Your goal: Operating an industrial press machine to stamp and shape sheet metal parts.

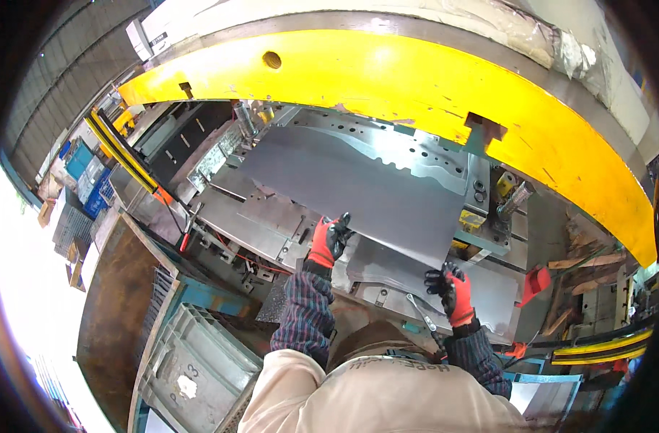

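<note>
A large flat grey metal sheet [358, 184] lies slanted over the steel die [423, 148] of a press. Both my hands wear red gloves with black fingers. My left hand [331, 238] is closed at the sheet's near edge, left of its middle. By the near right corner, my right hand [450, 290] has its fingers curled at the edge; the underside of its grip is hidden. Below the large sheet, a second metal piece with a curved outline [387, 265] rests on the press bed. A ratchet wrench [424, 315] lies just left of my right hand.
The yellow press beam [387, 68] spans the far side above the die. Striped yellow-black posts [124, 151] flank the bed. A grey plastic crate [199, 364] stands at lower left beside a rusty bin [120, 310]. A red funnel-shaped object [536, 283] sits at right, near wood pieces [592, 274].
</note>
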### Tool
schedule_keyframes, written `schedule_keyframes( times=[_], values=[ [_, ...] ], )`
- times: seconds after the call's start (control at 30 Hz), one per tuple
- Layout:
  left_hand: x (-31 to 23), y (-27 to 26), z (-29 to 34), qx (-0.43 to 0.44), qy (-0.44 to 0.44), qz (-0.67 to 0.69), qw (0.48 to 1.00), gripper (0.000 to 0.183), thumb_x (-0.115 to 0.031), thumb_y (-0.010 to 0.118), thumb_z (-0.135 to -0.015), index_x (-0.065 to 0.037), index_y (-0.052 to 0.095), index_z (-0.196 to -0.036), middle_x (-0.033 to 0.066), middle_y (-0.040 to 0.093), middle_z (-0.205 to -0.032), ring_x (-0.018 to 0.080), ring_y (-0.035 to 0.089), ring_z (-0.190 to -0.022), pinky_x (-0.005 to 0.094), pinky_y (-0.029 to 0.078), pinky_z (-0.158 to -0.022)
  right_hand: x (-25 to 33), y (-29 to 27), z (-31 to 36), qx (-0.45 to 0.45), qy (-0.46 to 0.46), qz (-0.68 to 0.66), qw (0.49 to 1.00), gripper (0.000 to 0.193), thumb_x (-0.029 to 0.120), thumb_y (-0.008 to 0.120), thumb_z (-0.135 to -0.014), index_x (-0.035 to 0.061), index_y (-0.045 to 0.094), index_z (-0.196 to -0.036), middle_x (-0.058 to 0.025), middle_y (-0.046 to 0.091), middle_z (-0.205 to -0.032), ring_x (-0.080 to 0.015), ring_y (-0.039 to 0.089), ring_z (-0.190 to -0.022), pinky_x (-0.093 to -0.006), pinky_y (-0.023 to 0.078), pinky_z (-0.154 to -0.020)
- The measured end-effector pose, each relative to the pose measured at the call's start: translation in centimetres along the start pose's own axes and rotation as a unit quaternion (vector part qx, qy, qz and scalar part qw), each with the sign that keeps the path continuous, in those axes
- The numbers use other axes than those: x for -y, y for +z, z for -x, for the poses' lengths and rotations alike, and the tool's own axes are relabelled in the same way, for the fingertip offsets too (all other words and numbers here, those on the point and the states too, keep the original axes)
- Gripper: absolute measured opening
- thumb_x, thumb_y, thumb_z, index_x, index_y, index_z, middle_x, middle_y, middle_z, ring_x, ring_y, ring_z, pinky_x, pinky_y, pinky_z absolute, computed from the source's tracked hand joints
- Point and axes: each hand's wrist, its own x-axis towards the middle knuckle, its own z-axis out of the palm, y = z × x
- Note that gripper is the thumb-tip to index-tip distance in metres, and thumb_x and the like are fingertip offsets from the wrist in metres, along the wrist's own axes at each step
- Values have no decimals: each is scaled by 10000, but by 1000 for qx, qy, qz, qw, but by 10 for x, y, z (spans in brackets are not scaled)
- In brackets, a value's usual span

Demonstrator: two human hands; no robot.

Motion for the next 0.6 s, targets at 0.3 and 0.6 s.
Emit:
schedule_keyframes(
  times=[0.3,0.6],
  values=[
    [-31,61,-60,-19,-193,118,974,187,-187,504,-784,-13,513,-715,121,543,-657,185,554,-518,275,483,-498,15,1,-34,-61,13,10,998,321,290,404,-808,-16,494,-848,-98,551,-672,-195,543,-558,-278,432,-475],
    [20,62,-98,101,-110,169,974,150,-235,493,-787,-105,428,-745,47,490,-714,247,569,-639,329,456,-488,-7,-26,12,-79,89,-19,993,347,303,438,-781,-24,517,-869,-126,570,-732,-213,558,-580,-292,451,-498]
  ],
)
